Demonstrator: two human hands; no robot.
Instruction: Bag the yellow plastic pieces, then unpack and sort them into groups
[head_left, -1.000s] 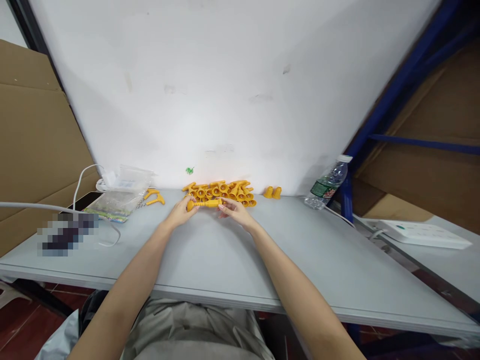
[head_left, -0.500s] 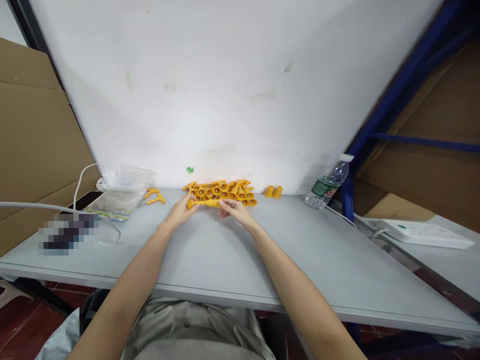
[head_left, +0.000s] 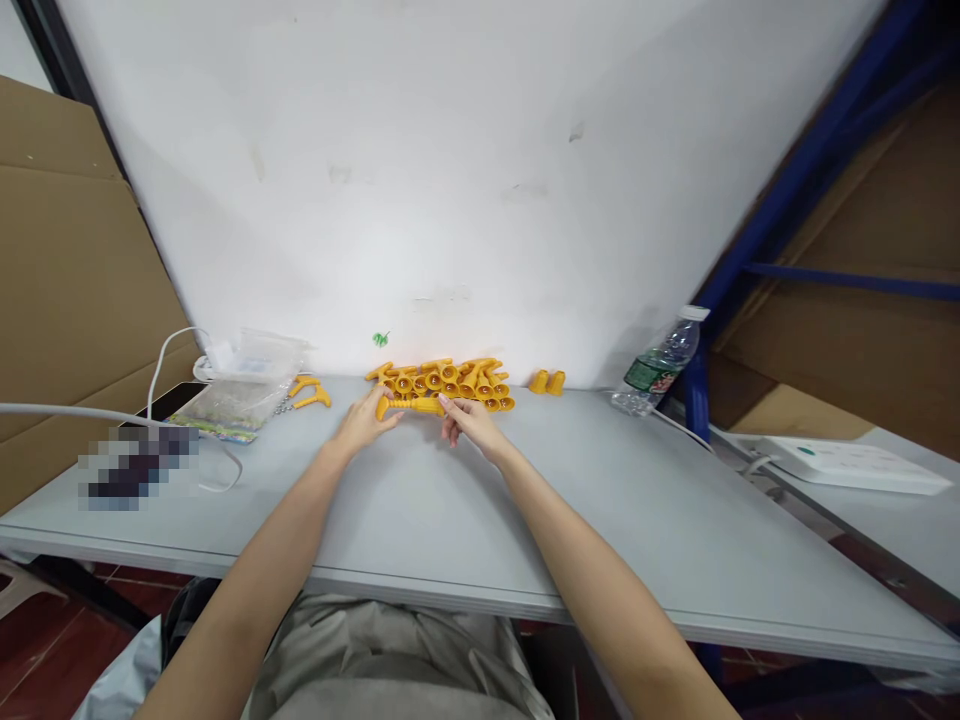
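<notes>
Backed by a flat, scuffed white wall (head_left: 480, 200), with a smooth grey tabletop (head_left: 450, 520) below. Held near the wall, roughly level and crosswise: a long yellow plastic piece (head_left: 424, 405) with a ribbed shaft and one wider end. Grasped at the wider end by thumb and fingers of the bare left hand (head_left: 361, 420); pinched at the opposite end by thumb and fingers of the bare right hand (head_left: 474, 425), with lower fingers curled loosely beneath. Lying, then, between both hands and touching each. Cannot tell from this angle whether lifted clear of the tabletop or resting on it.

Likely light, judging by the slim, moulded look; probably stiff rather than soft, hardly fragile under ordinary finger pressure, perhaps a little slippery along the smoother parts. Best taken near both ends, or by the ribbed shaft for surer grip, with little force.

Just behind, close to the fingers: a heap of yellow plastic pieces with cup-shaped ends (head_left: 469, 382). Apart to the right, side by side near the wall: two short, tapered yellow plastic pieces (head_left: 556, 383).
</notes>
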